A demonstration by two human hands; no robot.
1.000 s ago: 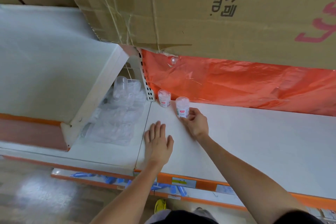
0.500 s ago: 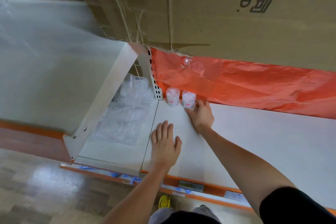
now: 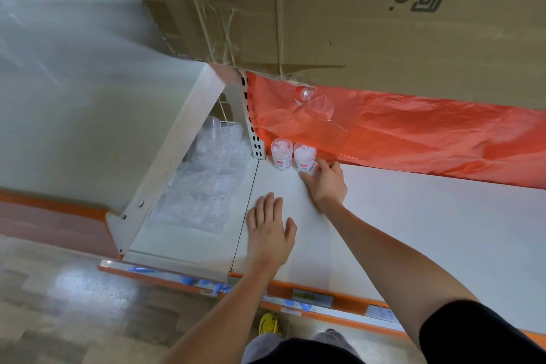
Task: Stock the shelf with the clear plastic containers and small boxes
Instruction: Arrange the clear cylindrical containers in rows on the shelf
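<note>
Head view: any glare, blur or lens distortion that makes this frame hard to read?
Head view: wide-angle bending curves the shelf edges; a bright glare patch on the floor; the left upper shelf surface looks hazy and soft; the two clear containers by the right hand stay readable, their label text too small.

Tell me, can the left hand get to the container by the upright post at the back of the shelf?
Probably yes. The left hand lies flat on the shelf, and only bare shelf lies between it and the leftmost container; the right hand is at the neighbouring container.

Shelf (image 3: 413,230): smooth matt white metal. Containers (image 3: 304,156): clear glossy plastic. Orange film (image 3: 413,133): glossy, crinkled. Box (image 3: 354,23): matt cardboard.
</note>
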